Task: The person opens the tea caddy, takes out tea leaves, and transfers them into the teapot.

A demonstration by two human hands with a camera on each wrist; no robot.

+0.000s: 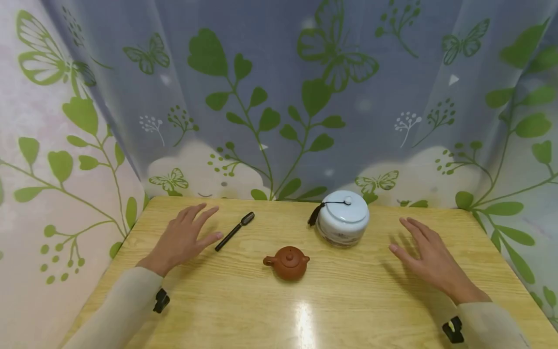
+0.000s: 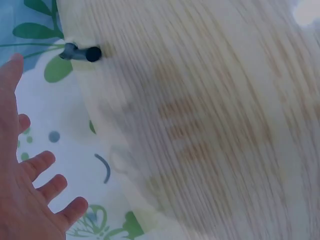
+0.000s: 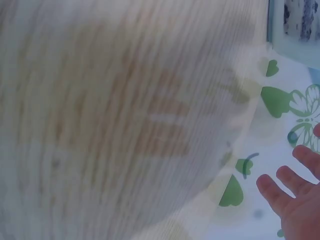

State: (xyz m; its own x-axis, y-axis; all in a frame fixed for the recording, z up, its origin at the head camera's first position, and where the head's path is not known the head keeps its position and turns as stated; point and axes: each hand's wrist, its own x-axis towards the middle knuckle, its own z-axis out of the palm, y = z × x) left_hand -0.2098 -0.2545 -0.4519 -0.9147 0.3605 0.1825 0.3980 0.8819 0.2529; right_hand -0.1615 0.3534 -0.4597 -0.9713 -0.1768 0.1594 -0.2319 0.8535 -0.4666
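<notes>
White lidded jar (image 1: 343,224) stands near the back of the bench (image 1: 244,310), left of our right hand (image 1: 429,259), whose fingers spread wide and empty. Forward and left we see 1 brown teapot (image 1: 289,267); farther left, 1 black scoop (image 1: 234,231) lies just beside our left hand (image 1: 180,242), fingers likewise spread.

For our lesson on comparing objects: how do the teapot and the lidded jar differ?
The teapot is reddish-brown; the jar is pale bluish-white. The teapot is smaller than the jar. The teapot has a handle and spout; the jar carries a dark tassel. Both are round, lidded and upright.
</notes>
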